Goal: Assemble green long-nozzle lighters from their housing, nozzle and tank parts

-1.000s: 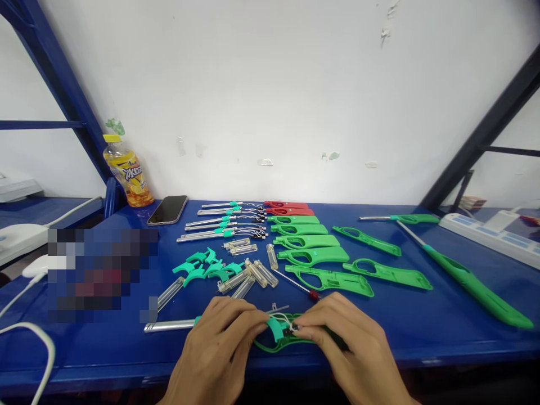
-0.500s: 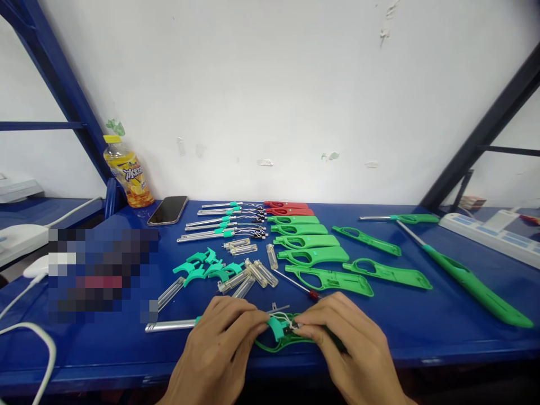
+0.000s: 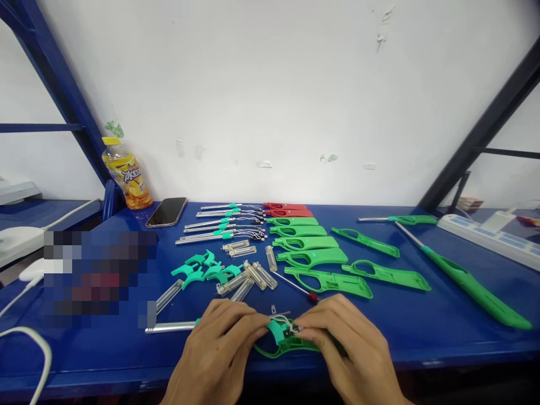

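Near the table's front edge, my left hand (image 3: 219, 346) pinches a teal trigger (image 3: 276, 332) between thumb and fingers. My right hand (image 3: 352, 343) is closed on a small black igniter (image 3: 290, 333) with white wires (image 3: 282, 318) looping above it. Both parts sit over a green lighter half-shell (image 3: 274, 353), partly covered by my hands. A silver lighter barrel (image 3: 172, 327) sticks out left from behind my left hand. Just beyond my fingers lies a small clear plastic clip (image 3: 273, 309). How far the igniter sits inside the shell is hidden.
Behind my hands lie loose teal triggers (image 3: 194, 275), clear fuel tanks (image 3: 256, 275), a red-handled screwdriver (image 3: 313, 297), barrel assemblies (image 3: 202, 239) and green shells (image 3: 354, 284). Finished-looking lighters (image 3: 476, 287) lie right. A phone (image 3: 167, 212) and bottle (image 3: 129, 177) stand back left.
My fingers have shifted slightly around the trigger and igniter, and the trigger is turned a little. The green shell has edged slightly left. Both hands keep their grip.
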`<state>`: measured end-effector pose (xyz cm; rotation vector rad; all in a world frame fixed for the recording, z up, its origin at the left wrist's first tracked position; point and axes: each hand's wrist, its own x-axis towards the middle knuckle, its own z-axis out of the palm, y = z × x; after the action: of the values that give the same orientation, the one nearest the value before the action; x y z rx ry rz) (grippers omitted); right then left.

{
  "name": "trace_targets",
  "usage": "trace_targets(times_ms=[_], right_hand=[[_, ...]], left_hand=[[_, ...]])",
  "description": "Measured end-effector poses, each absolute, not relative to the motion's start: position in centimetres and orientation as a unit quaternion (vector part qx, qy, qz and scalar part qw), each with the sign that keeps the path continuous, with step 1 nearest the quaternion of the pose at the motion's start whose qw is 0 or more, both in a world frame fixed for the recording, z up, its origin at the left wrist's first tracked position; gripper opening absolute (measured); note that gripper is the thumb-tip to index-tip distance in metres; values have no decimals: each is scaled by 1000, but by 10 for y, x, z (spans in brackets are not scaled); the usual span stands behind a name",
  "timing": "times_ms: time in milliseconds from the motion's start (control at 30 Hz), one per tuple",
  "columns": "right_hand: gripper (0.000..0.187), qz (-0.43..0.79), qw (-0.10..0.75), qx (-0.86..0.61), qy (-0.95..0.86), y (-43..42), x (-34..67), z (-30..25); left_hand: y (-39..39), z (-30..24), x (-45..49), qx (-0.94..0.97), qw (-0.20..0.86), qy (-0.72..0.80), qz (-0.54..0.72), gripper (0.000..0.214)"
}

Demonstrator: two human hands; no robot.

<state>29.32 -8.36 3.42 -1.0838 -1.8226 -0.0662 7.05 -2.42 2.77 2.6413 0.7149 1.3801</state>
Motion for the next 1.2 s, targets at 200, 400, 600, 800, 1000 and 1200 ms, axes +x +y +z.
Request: trace_targets(times_ms=[200,400,600,800,1000,1200], right_hand=[[18,-24,490,-449,-747,-84,295,32],[18,-22,485,-449,-750,-85,295,32],[20,-27,491,-437,-753,-84,296,32],[15,-23,486,-442,-754,-86,297,33],[15,-13,486,-440,-755,-86,295,34],[14,3,497,-441,-747,-84,295,34]], left_hand=[[-24,25,70,861,42,239,447,23],[-25,25,70,862,38,236,448,22],[-23,26,72,861,44,231,451,24],[-24,23,70,857,38,229,459,24],[-26,24,70,857,43,230,460,22],[-24,26,73,863,42,221,452,24]])
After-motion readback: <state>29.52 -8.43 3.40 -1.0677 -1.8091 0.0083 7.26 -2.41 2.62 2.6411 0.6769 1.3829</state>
